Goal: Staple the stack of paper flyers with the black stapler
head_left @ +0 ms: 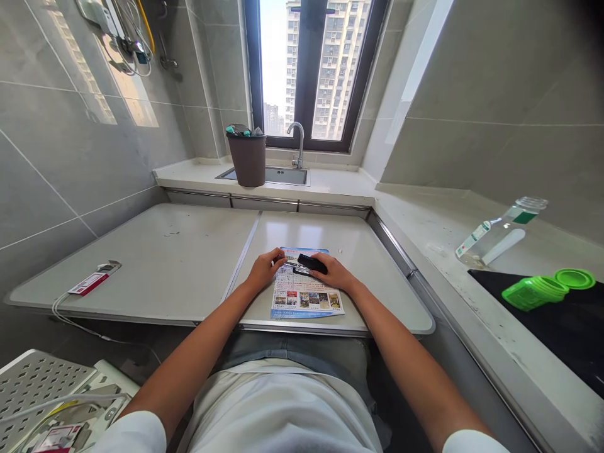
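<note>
A printed leaflet (pixel 309 304) with a blue border and small photos lies flat on the folding table (pixel 302 229). Over its upper half, a black stapler (pixel 311 263) is gripped from the right by my right hand (pixel 336 272), fingers wrapped round its rear. Its top arm stands apart from the lower part, and a thin silvery piece shows between them. My left hand (pixel 267 267) is closed in a pinch at the stapler's left end, beside the leaflet's upper left edge. What its fingertips hold is too small to make out.
On the table's left lies a red-and-white box (pixel 89 283) with a white cable. Behind stand a brown bin (pixel 248 161), sink and faucet (pixel 299 146). The right counter holds a clear bottle (pixel 500 231) and green jar (pixel 535 293). A perforated white rack (pixel 44 380) is lower left.
</note>
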`<action>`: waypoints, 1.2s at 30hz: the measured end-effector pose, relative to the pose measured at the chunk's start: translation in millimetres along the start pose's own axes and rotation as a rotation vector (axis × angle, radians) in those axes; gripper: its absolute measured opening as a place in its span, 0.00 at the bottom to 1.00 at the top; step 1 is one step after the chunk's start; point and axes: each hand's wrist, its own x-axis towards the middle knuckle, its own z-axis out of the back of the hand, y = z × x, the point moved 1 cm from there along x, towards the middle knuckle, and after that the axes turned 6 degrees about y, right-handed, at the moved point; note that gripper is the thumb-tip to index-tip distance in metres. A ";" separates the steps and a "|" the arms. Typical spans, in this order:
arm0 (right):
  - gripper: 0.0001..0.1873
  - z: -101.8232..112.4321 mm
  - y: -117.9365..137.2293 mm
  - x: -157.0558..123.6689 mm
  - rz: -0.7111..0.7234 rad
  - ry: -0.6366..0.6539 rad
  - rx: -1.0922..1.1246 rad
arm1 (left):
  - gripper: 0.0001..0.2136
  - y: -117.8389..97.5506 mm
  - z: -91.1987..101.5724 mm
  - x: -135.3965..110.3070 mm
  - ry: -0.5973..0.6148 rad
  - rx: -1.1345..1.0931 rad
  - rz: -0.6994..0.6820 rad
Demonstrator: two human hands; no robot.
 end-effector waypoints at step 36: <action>0.16 1.5 13.5 -1.5 0.235 -0.014 -0.252 | 0.09 0.2 -0.6 0.0 0.129 0.144 -0.186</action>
